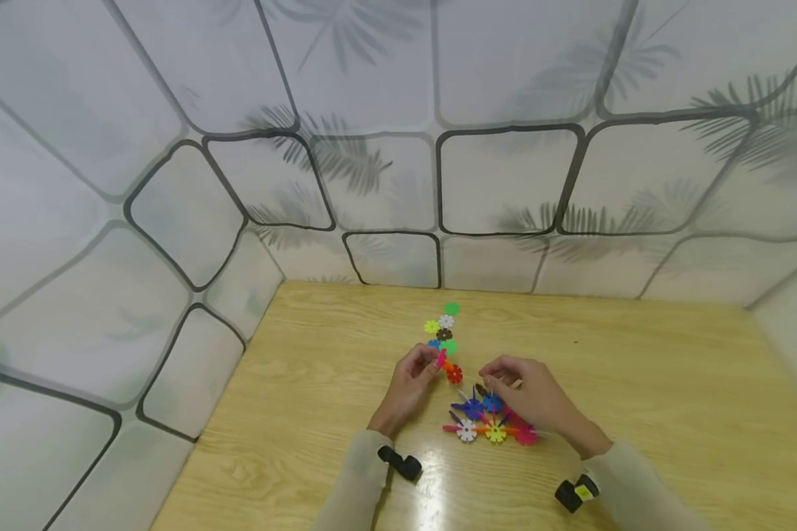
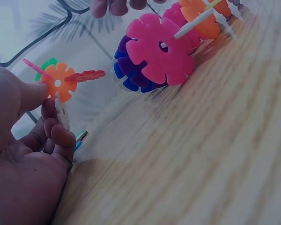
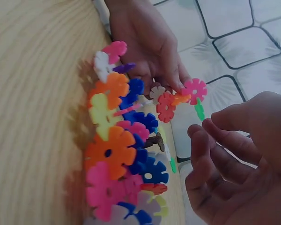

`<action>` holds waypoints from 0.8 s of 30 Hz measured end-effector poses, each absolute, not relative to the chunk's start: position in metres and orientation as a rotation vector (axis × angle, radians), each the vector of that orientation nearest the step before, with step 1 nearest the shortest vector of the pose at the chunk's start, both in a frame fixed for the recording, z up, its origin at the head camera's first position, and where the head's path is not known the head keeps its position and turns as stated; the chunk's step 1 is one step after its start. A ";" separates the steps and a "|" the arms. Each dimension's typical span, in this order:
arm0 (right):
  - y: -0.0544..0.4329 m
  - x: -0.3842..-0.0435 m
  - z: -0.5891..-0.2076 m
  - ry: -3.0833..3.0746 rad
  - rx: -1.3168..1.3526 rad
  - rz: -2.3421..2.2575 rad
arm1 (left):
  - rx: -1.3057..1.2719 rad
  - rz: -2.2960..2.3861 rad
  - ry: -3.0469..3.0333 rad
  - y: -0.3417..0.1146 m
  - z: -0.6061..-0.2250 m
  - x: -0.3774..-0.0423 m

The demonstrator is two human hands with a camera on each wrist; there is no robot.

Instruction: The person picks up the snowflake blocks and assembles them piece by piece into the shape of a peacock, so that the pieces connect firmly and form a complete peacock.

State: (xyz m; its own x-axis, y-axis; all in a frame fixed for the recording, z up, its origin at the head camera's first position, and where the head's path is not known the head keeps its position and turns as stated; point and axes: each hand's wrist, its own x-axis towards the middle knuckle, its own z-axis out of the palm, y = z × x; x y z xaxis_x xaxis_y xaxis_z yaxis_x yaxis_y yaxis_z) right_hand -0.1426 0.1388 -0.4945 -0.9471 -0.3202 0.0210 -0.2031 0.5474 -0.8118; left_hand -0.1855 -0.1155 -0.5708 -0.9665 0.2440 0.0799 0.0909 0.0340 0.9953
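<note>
My left hand [image 1: 412,380] pinches a small cluster of interlocked notched flower discs between thumb and fingers. In the left wrist view the cluster shows an orange disc [image 2: 59,83], with pink, red, green and white ones slotted about it. My right hand [image 1: 528,387] hovers to the right, fingers loosely bent, with nothing visible in them. In the right wrist view its fingertips appear close to the cluster's green disc [image 3: 199,110]; the head view shows a gap. Below and between the hands stands a larger assembly of joined flower discs [image 3: 110,152], in orange, pink, blue, yellow and white.
Loose flower discs, including a white one [image 1: 446,321], a yellow one [image 1: 432,326] and a green one [image 1: 452,308], lie beyond the left hand on the wooden table [image 1: 292,413]. A patterned wall covering [image 1: 505,181] rises behind the table and at its left.
</note>
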 end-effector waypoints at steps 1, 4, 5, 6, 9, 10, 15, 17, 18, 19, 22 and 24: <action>0.139 -0.139 -0.496 2.665 -0.468 -1.356 | 0.354 2.080 2.176 -0.116 -0.571 -0.185; 0.139 -0.129 -0.500 2.709 -0.484 -1.338 | 0.348 2.069 2.175 -0.116 -0.571 -0.185; 0.139 -0.126 -0.502 2.718 -0.494 -1.333 | 0.345 2.064 2.174 -0.116 -0.571 -0.185; 0.139 -0.123 -0.504 2.731 -0.501 -1.324 | 0.340 2.062 2.173 -0.117 -0.571 -0.185; 0.138 -0.114 -0.508 2.763 -0.505 -1.287 | 0.330 2.048 2.174 -0.117 -0.571 -0.185; 0.137 -0.111 -0.509 2.770 -0.511 -1.278 | 0.329 2.048 2.173 -0.117 -0.571 -0.185; 0.135 -0.102 -0.520 2.812 -0.459 -1.215 | 0.328 2.047 2.166 -0.116 -0.568 -0.184; 0.132 -0.100 -0.523 2.826 -0.414 -1.186 | 0.327 2.045 2.162 -0.116 -0.567 -0.183; 0.131 -0.100 -0.523 2.833 -0.390 -1.173 | 0.328 2.042 2.158 -0.116 -0.566 -0.183; 0.129 -0.099 -0.523 2.842 -0.369 -1.162 | 0.329 2.041 2.155 -0.116 -0.566 -0.183; 0.126 -0.098 -0.521 2.858 -0.322 -1.138 | 0.335 2.036 2.149 -0.116 -0.564 -0.181; 0.126 -0.097 -0.519 2.869 -0.302 -1.124 | 0.346 2.032 2.148 -0.116 -0.563 -0.181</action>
State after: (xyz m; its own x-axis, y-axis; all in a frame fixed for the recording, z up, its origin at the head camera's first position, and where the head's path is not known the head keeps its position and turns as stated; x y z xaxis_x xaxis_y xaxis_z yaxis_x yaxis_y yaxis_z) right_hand -0.0971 0.1255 -0.5187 -0.9800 -0.1971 0.0287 -0.1641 0.7174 -0.6770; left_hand -0.1808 -0.1157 -0.5633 -0.9596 0.2787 0.0395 0.0549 0.0476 0.9974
